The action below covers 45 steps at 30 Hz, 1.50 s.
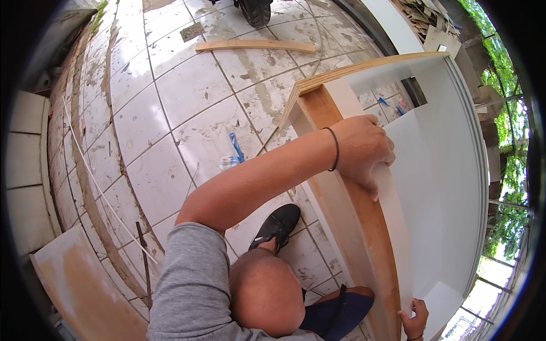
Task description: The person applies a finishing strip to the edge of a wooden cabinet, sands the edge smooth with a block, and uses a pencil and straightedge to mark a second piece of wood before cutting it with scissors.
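A large white-faced wooden cabinet (441,165) with raw plywood edges lies on the right side. Along its near side runs a long white board (392,219), next to a strip of bare brown wood (369,224). My left hand (364,150) reaches across from the left, its fingers curled over the board's top edge and its thumb down on the near side. Closer to me, at the lower right, my right hand (415,319) pinches the same board near its other end. Part of that hand is cut off by the frame's lower edge.
A wooden batten (256,45) lies on the tiled floor (187,96), below a black wheel (255,12). Blue-and-white plastic (232,154) is left of the cabinet. My black shoe (276,226) stands beside it. A worn panel (85,287) leans at lower left.
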Motion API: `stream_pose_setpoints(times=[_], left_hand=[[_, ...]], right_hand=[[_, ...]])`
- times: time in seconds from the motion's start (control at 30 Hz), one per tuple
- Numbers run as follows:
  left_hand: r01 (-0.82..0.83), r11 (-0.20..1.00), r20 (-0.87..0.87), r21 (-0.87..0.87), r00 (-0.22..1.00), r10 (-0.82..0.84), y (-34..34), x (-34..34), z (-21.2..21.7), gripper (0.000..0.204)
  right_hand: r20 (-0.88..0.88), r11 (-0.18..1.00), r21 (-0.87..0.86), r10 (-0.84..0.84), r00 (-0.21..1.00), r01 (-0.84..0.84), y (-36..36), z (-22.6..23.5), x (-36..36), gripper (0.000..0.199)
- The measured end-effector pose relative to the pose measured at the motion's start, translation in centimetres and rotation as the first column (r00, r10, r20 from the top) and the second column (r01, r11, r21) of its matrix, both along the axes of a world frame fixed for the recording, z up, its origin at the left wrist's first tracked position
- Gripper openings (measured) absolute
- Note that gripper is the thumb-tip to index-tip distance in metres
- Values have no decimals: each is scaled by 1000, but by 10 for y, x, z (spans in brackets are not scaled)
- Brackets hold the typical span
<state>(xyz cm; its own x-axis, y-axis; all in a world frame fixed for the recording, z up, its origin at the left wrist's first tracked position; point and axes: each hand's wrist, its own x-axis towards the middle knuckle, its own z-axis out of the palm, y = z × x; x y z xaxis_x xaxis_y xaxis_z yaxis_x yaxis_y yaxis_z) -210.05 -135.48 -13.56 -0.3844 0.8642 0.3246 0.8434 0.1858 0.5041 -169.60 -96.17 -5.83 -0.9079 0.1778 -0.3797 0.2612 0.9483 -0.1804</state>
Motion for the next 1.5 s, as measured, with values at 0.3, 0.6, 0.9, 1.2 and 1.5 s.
stream_pose_setpoints(times=[0.3,0.6,0.9,1.2,1.5], left_hand=[[-2,1000,-2,17,1000,2,0,-3,-2,48],[-13,1000,16,20,1000,12,-1,-1,-1,48],[-25,999,12,29,1000,25,0,-2,-5,50],[-29,997,-9,69,1000,30,-3,0,-6,50],[10,994,-57,107,998,-4,3,3,-1,50]], right_hand=[[17,998,-48,-30,999,31,-10,2,-9,49],[-8,998,-57,-14,1000,14,-5,0,-4,49],[-19,999,-50,2,1000,-3,-6,-1,-6,49],[-73,995,14,103,992,-102,4,-9,2,52],[-62,997,-77,-30,998,25,3,-7,16,48]])
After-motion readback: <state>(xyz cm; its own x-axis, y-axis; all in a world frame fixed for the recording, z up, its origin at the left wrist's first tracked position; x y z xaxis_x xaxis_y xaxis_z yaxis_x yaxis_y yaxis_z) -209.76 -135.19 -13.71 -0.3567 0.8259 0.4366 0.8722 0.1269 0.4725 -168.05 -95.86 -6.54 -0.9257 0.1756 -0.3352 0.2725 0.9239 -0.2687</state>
